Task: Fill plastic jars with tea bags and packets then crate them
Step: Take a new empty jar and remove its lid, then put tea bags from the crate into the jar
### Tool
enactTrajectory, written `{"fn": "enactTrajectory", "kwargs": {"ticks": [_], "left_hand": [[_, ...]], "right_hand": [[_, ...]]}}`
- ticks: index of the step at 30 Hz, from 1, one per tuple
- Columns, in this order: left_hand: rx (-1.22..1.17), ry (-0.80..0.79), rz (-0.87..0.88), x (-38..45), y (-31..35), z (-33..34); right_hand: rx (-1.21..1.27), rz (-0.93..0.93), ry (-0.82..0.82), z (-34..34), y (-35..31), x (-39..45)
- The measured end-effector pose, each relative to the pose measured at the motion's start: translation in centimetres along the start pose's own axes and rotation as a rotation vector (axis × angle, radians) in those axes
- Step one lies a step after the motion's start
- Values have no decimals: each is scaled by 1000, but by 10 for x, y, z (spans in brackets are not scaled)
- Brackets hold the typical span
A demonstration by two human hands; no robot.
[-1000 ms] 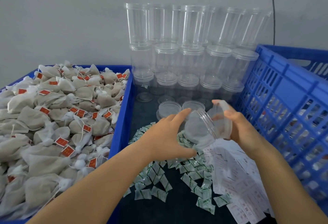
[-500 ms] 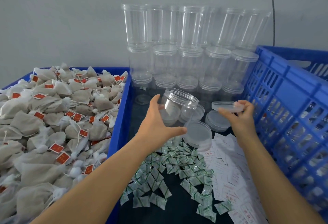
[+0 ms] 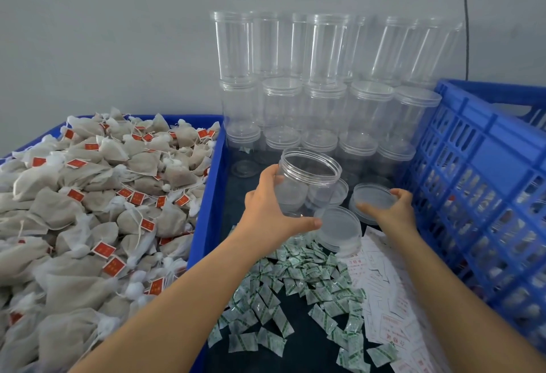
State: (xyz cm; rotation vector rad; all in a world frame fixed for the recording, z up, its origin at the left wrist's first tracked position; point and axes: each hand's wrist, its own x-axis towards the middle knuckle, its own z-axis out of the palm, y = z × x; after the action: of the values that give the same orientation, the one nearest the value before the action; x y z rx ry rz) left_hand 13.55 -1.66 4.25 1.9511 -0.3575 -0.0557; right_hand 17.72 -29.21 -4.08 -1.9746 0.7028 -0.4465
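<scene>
My left hand [image 3: 270,213] grips a clear open plastic jar [image 3: 307,180], held upright over the dark table. My right hand [image 3: 393,210] holds the jar's clear lid [image 3: 373,197] flat just above other loose lids [image 3: 338,226]. A heap of beige tea bags [image 3: 97,210] with red tags fills the blue bin [image 3: 206,225] on the left. Small green-and-white packets [image 3: 283,290] lie scattered in front of the jar. White printed slips [image 3: 387,293] lie to their right.
Stacks of empty clear jars [image 3: 322,92], some lidded, stand against the grey wall behind my hands. A tall blue slatted crate [image 3: 478,183] stands on the right, with filled jars dimly visible through its side.
The lid came off the jar in my right hand and moved right and down toward the loose lids. My left hand turned the jar upright.
</scene>
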Motion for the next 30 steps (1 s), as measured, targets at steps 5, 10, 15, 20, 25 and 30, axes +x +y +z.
{"fn": "enactTrajectory", "kwargs": {"ticks": [5,10,15,20,25,30], "left_hand": [[-2,-12,-5,0,0,0],[14,-9,-25,1,-1,0],[20,8,-14,-3,2,-2],[90,-77,23,-13,15,-8],[370,-190,57,-24,29,-32],[788,-161,64,-34,38,-92]], "right_hand": [[-26,-22,-31,-4,-2,-3],[179,-222,-74,-15,-39,-39],[295,-387,-430,-12,-74,-109],[341,-423,-580,5,-84,-135],[486,-405,-549,19,-82,-148],[460,-435,-569,37,-69,-174]]}}
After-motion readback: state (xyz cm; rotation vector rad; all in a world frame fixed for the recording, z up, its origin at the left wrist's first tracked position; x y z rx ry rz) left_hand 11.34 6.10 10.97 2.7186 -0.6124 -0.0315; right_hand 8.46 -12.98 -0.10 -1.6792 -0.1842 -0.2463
